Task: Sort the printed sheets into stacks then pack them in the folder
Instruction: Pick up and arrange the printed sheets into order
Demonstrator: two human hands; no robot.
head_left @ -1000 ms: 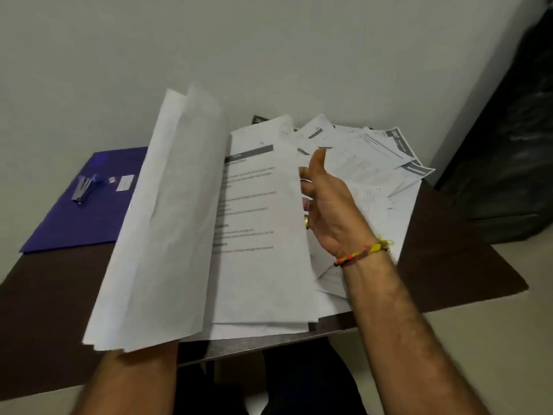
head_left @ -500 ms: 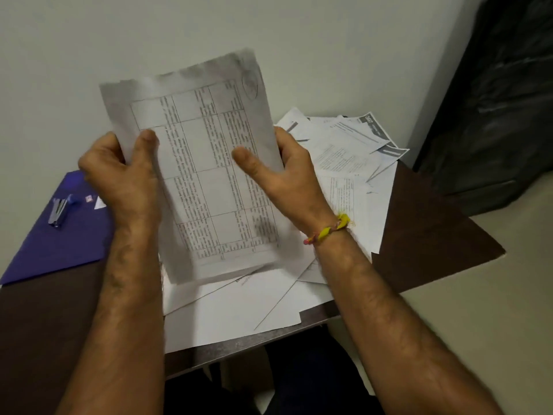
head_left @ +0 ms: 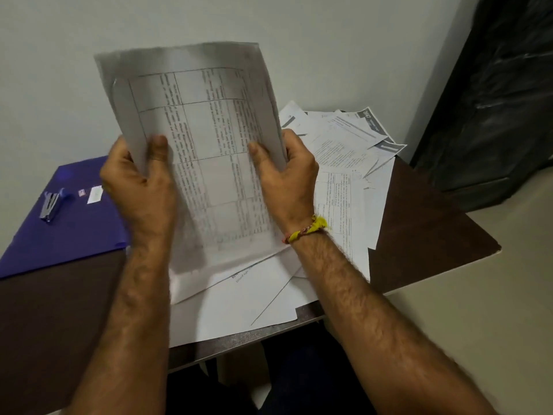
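Observation:
I hold a bundle of printed sheets (head_left: 206,136) upright above the table, its front page showing a ruled table of text. My left hand (head_left: 140,187) grips its left edge, thumb on the front. My right hand (head_left: 287,178), with a yellow thread band at the wrist, grips the right edge. Under and behind the bundle lies a loose heap of printed sheets (head_left: 344,151), spread over the middle and far right of the table. A purple folder (head_left: 68,229) lies flat at the left, closed.
The dark brown table (head_left: 425,223) stands against a pale wall. A small stapler (head_left: 50,205) and a white slip (head_left: 95,194) rest on the folder. A dark bulky object (head_left: 493,100) stands at the right, beside the table. Some sheets overhang the near edge.
A second ago my left hand alone held sheets up edge-on while my right hand hovered open over the heap. Both hands now grip the bundle, which has risen and tilted slightly.

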